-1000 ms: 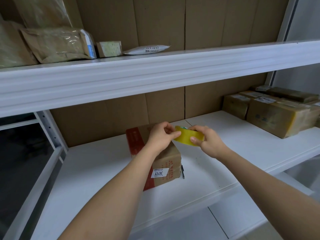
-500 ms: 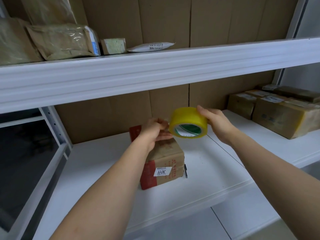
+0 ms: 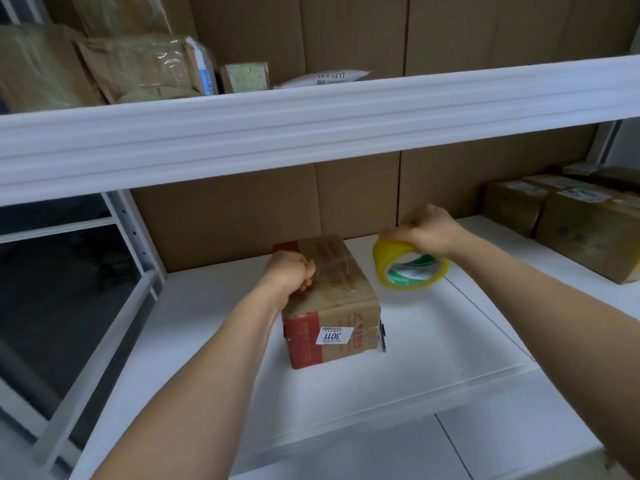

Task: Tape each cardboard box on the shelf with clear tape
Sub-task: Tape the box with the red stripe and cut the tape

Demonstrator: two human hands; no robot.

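So: white shelf (image 3: pixel 433 344), upper shelf edge (image 3: pixel 311 116) overhangs view, taped boxes (image 3: pixel 588 233) far right. Cardboard box (image 3: pixel 329 292) mid-shelf, long axis front-to-back, label fwd. L hand (image 3: pixel 289 271) curled, pinching tape end on box top. R hand (image 3: pixel 427 230) grips tape roll (image 3: pixel 408 266) just right of box, core facing cam.

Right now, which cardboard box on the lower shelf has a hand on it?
The box with the 3011 label, mid-shelf: left hand grips its top. The boxes at far right sit untouched.
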